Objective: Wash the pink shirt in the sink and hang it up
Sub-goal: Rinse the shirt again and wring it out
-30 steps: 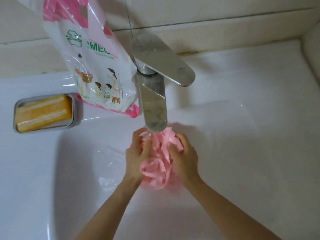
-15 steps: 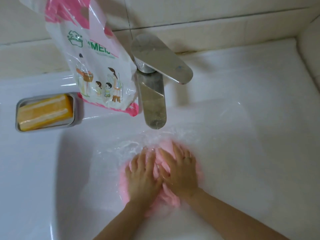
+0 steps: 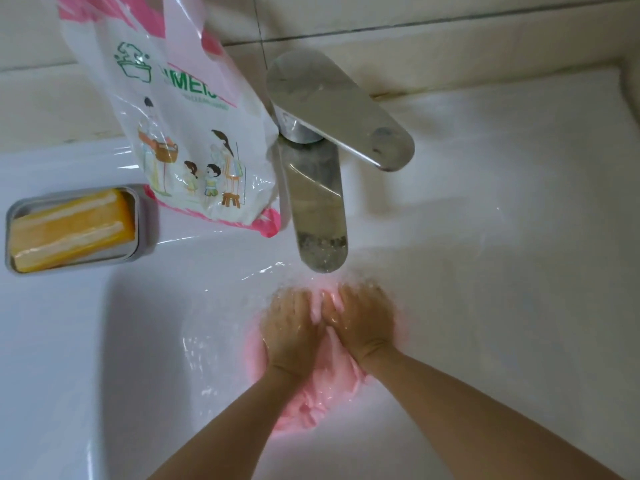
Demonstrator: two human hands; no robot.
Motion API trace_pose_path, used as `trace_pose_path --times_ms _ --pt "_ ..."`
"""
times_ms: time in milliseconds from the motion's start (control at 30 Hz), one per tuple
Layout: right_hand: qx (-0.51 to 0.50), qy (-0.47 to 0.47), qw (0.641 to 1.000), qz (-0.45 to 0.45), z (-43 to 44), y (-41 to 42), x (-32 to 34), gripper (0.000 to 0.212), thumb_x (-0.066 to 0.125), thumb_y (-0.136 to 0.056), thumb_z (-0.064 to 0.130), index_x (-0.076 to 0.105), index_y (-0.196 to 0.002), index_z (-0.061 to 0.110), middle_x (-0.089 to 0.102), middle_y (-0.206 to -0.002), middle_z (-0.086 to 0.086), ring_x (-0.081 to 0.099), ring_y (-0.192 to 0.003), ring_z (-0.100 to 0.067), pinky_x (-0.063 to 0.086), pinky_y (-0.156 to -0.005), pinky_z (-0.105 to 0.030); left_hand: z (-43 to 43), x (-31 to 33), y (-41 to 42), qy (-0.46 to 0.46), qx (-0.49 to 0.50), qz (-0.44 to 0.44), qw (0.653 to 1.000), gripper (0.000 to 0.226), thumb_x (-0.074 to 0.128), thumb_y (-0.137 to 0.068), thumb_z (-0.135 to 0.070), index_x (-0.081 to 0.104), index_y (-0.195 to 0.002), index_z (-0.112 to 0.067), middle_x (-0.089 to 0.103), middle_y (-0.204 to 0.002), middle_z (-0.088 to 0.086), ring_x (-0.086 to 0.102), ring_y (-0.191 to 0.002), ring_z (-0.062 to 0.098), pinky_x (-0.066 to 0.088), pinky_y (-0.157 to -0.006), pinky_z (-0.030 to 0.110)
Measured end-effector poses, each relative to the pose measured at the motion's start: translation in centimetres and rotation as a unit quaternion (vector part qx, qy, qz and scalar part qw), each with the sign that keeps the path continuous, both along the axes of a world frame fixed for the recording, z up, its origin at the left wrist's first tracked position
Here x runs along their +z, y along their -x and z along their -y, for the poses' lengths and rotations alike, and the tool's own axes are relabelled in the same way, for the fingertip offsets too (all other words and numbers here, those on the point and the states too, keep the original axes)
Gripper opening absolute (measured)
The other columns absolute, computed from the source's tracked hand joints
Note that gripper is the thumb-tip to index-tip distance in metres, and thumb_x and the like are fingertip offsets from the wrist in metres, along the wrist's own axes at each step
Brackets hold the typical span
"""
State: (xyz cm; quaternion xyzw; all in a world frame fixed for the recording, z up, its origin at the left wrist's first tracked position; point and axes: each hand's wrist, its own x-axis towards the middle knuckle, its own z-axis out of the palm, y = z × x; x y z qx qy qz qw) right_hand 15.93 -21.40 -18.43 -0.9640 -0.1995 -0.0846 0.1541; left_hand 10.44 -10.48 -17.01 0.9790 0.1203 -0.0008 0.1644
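Pink fabric bunches under both hands in the basin. The left hand point(image 3: 292, 336) and the right hand point(image 3: 363, 320) lie side by side, palms down, fingers stretched forward and pressing flat on the pink shirt point(image 3: 311, 403). Splashing water blurs the fingertips, so it is hard to say whether any finger curls into the cloth; they look straight. The shirt sits crumpled and wet at the bottom of the sink point(image 3: 502, 289), spreading back past the wrists and a little beyond each hand's outer edge. Both bare forearms reach in from the lower edge of the view.

Just beyond the fingertips hangs the metal tap point(image 3: 320, 209), its spout end above the far edge of the shirt, with rippled water on the white basin around it. The tap's flat lever point(image 3: 341, 109) points off to the right. Left of the tap, a plastic bag point(image 3: 187, 133) printed with cartoon figures and pink trim stands in front of the tiled wall point(image 3: 433, 15), its lower corner just beside the tap. Farther left, on the sink's rim, a grey soap dish point(image 3: 147, 220) holds an orange bar of soap point(image 3: 69, 230).
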Motion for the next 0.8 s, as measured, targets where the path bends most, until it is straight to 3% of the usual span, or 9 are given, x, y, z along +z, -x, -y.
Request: trace_pose_path --times_ms 67,200,233,367,500,533,633,733,800 --pt "-0.025 -0.004 0.999 -0.021 -0.6 -0.8 0.5 0.041 0.043 -0.084 0.04 0.057 -0.055 0.016 0.054 -0.048 -0.005 0.053 -0.041 -0.023 0.043 -0.042 -0.026 -0.4 -0.6 -0.8 -0.035 -0.046 -0.053 0.997 0.031 0.023 -0.094 -0.025 0.047 -0.103 -0.008 0.07 -0.08 0.013 0.069 -0.07 0.031 0.057 -0.062 0.036" --pt "-0.05 -0.021 0.994 -0.09 -1.7 -1.4 1.9 0.046 0.041 -0.089 0.035 0.056 -0.049 0.016 0.054 -0.044 -0.003 0.051 -0.038 -0.022 0.042 -0.04 -0.023 -0.8 0.9 -2.2 -0.071 -0.027 -0.096 0.992 0.026 0.034 -0.088 -0.028 0.046 -0.103 -0.011 0.068 -0.088 0.01 0.067 -0.077 0.027 0.053 -0.064 0.033" --pt "-0.063 -0.029 0.99 -0.119 -1.8 -1.3 2.3 0.045 0.042 -0.09 0.035 0.059 -0.053 0.015 0.058 -0.048 -0.004 0.055 -0.042 -0.023 0.043 -0.044 -0.024 -0.6 2.0 -2.7 -0.043 -0.014 -0.122 0.991 0.021 0.035 -0.093 -0.027 0.048 -0.102 -0.013 0.065 -0.092 0.008 0.064 -0.082 0.025 0.049 -0.066 0.032" --pt "-0.144 -0.166 0.928 -0.302 -0.8 -1.2 6.0 0.03 0.047 -0.089 0.035 0.065 -0.079 0.013 0.064 -0.075 -0.003 0.058 -0.074 -0.024 0.036 -0.059 -0.03 -1.2 5.3 -2.5 0.183 0.093 -0.039 0.978 0.03 0.051 -0.091 -0.047 0.057 -0.093 -0.019 0.063 -0.09 0.0 0.057 -0.087 0.022 0.042 -0.068 0.032" --pt "-0.13 -0.288 0.881 -0.351 2.3 0.3 11.6 0.022 0.05 -0.09 0.046 0.057 -0.094 0.026 0.061 -0.074 0.007 0.056 -0.071 -0.015 0.04 -0.063 -0.026 -2.1 10.1 -0.6 0.406 0.192 0.034 0.893 0.034 0.048 -0.086 -0.057 0.055 -0.106 -0.03 0.065 -0.081 0.0 0.061 -0.074 0.009 0.044 -0.067 0.023" --pt "-0.114 -0.246 0.905 -0.329 2.7 0.9 12.2 0.031 0.044 -0.089 0.054 0.056 -0.099 0.028 0.06 -0.073 0.007 0.055 -0.069 -0.016 0.039 -0.062 -0.026 -2.2 10.6 0.0 0.369 0.189 0.043 0.909 0.037 0.048 -0.086 -0.058 0.054 -0.11 -0.03 0.063 -0.086 0.0 0.06 -0.073 0.01 0.043 -0.066 0.026" --pt "-0.018 -0.042 0.987 -0.154 3.3 2.2 10.6 0.05 0.039 -0.081 0.065 0.064 -0.102 0.028 0.06 -0.092 0.001 0.055 -0.085 -0.02 0.043 -0.072 -0.03 -1.8 8.8 2.2 0.073 0.047 0.007 0.996 0.057 0.041 -0.078 -0.067 0.062 -0.109 -0.024 0.054 -0.111 0.006 0.055 -0.089 0.023 0.04 -0.068 0.033" --pt "0.054 0.036 0.983 -0.17 3.1 3.3 6.5 0.055 0.04 -0.083 0.065 0.056 -0.126 0.037 0.046 -0.142 -0.01 0.044 -0.127 -0.035 0.037 -0.1 -0.057 -0.9 5.0 4.0 -0.008 -0.006 -0.054 0.999 0.069 0.039 -0.074 -0.075 0.059 -0.122 -0.028 0.042 -0.139 0.016 0.042 -0.124 0.037 0.032 -0.091 0.048" --pt "0.07 0.05 0.978 -0.19 3.1 3.9 4.6 0.055 0.037 -0.087 0.063 0.046 -0.136 0.039 0.037 -0.15 -0.008 0.041 -0.132 -0.037 0.036 -0.101 -0.062 -0.7 3.1 4.4 -0.017 0.0 -0.069 0.997 0.081 0.038 -0.072 -0.078 0.049 -0.135 -0.028 0.038 -0.146 0.017 0.037 -0.131 0.04 0.033 -0.097 0.052"
